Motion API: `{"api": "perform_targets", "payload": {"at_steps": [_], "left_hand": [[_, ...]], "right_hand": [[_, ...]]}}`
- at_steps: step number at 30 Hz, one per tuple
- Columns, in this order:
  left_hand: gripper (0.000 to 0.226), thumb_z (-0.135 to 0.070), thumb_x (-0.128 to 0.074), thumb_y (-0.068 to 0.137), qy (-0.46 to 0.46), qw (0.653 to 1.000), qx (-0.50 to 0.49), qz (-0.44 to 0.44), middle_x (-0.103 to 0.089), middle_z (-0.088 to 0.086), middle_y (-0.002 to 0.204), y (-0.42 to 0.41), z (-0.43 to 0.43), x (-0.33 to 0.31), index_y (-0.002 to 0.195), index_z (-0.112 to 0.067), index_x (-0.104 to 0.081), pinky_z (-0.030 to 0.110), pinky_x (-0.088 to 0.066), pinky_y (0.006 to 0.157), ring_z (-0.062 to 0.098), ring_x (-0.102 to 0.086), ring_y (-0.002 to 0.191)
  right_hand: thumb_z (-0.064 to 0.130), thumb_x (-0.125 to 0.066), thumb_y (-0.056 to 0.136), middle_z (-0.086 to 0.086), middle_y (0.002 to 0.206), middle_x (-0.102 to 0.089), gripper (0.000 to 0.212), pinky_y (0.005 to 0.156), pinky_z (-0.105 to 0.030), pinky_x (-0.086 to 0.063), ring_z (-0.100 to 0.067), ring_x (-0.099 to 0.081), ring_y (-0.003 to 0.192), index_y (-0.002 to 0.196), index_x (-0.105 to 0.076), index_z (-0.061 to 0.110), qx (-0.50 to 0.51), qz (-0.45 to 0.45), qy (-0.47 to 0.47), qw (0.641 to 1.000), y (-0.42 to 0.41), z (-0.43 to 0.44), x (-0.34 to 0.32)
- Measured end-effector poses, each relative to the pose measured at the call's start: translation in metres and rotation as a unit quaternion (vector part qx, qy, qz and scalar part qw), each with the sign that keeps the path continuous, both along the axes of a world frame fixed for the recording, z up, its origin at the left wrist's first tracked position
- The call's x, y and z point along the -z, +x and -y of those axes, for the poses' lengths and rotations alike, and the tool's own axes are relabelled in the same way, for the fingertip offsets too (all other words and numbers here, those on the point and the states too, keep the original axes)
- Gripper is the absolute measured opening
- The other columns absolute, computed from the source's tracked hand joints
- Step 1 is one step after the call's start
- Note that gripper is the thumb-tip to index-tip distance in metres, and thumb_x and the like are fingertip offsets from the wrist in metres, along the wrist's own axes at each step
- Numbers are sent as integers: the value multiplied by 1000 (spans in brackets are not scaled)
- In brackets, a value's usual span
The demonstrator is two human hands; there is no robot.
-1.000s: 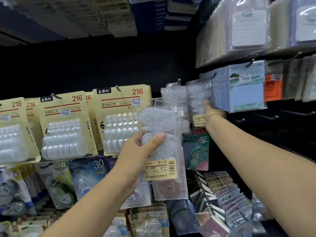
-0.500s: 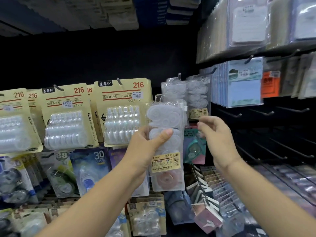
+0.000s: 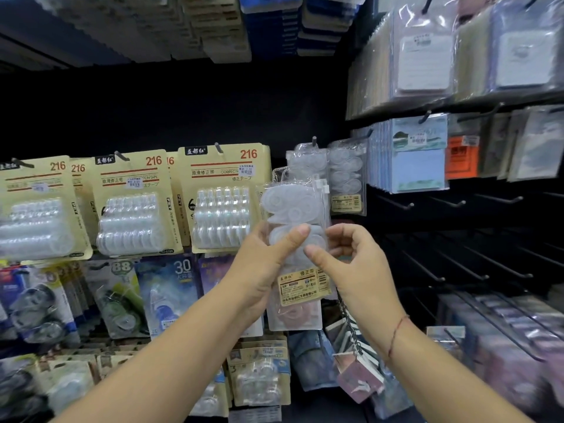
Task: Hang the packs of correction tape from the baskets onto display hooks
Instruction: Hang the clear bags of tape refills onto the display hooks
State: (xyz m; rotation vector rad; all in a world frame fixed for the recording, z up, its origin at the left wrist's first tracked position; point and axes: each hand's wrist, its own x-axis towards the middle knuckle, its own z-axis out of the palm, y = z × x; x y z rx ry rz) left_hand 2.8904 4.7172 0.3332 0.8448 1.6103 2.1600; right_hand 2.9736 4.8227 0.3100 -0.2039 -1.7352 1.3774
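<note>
A stack of clear packs of white correction tape [image 3: 294, 209] with a yellow label is held upright in front of the display. My left hand [image 3: 262, 267] grips it from the left, thumb across the front. My right hand [image 3: 354, 264] pinches its right edge, thumb on the front and fingers curled behind. Just beyond, more of the same clear packs [image 3: 346, 175] hang on display hooks [image 3: 314, 141]. No basket is in view.
Yellow "216" cards of correction tape [image 3: 219, 196] hang on hooks to the left, blue and green packs below them. At the right are notepads [image 3: 418, 157] on hooks and several bare black hooks [image 3: 451, 203]. Small notebooks hang low at centre right.
My right hand came back from the hanging clear packs, down and left, and now pinches the pack stack that my left hand holds. The stack stayed roughly in place.
</note>
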Motion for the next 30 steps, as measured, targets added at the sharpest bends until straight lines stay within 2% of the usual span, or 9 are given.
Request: {"api": "perform_targets", "payload": {"at_steps": [3, 6, 8, 11, 15, 18, 22, 25, 30], "left_hand": [[60, -30, -77, 66, -8, 1000, 3, 1, -74, 15, 108, 4, 0, -1, 119, -9, -61, 39, -60, 80, 28, -73, 93], [62, -27, -77, 68, -4, 1000, 15, 12, -74, 16, 106, 6, 2, -4, 122, -5, -59, 35, -62, 70, 28, -74, 88], [62, -28, -77, 68, -4, 1000, 24, 10, -75, 15, 104, 9, 2, -5, 122, -4, -58, 32, -61, 66, 26, -74, 84], [54, -37, -74, 68, -11, 1000, 18, -9, -77, 6, 95, 7, 2, -7, 113, -10, -63, 29, -59, 66, 20, -74, 81], [49, -44, -66, 73, -20, 999, 28, -1, -77, 7, 103, 1, 6, -9, 111, -13, -65, 37, -59, 79, 23, -74, 88], [30, -30, -65, 80, -11, 999, 42, 11, -77, 4, 90, -3, 9, -8, 103, -12, -63, 30, -60, 70, 16, -74, 75], [13, -20, -61, 92, -12, 999, 28, 12, -77, 1, 87, -11, 12, -6, 103, -15, -63, 26, -58, 64, 13, -73, 72], [10, -19, -59, 94, -9, 1000, 22, 10, -77, -1, 85, -16, 13, -6, 103, -16, -63, 24, -58, 59, 12, -73, 71], [14, -16, -60, 95, -19, 1000, 18, 3, -77, 0, 84, -15, 12, -3, 108, -14, -64, 25, -60, 60, 14, -74, 71]], "right_hand": [[19, -82, 73, -2, 90, -61, 38, 67, -16, -51, -1, -52, 69, 100, -56, 20, -15, 10, -20, 1000, 0, 0, -2], [16, -82, 74, -11, 85, -62, 32, 72, -32, -55, -10, -56, 72, 98, -62, 13, -50, 26, -21, 998, 3, -2, -3], [15, -81, 75, -9, 83, -65, 24, 73, -34, -54, -17, -60, 75, 93, -65, 12, -75, 26, -26, 996, 5, -5, -2], [18, -78, 78, -7, 93, -73, 21, 76, -35, -56, -22, -69, 87, 95, -65, 13, -103, 29, -46, 993, 5, -11, -1], [21, -66, 88, -4, 86, -74, 20, 57, -36, -53, -20, -71, 71, 104, -58, 11, -122, 13, -140, 983, 6, -19, -9], [23, -63, 91, -1, 78, -74, 13, 47, -34, -55, -19, -72, 65, 101, -58, 16, -68, 3, -150, 986, 8, -36, -24], [20, -66, 91, -2, 80, -70, 12, 48, -31, -57, -16, -69, 62, 100, -59, 15, 40, -47, -125, 990, 7, -64, -46], [19, -66, 91, -4, 88, -67, 18, 53, -35, -58, -16, -68, 65, 105, -56, 13, 75, -50, -107, 990, 6, -81, -61], [19, -68, 90, -9, 97, -68, 13, 73, -54, -58, -34, -70, 86, 95, -56, 17, 105, -42, -96, 989, 0, -97, -70]]}}
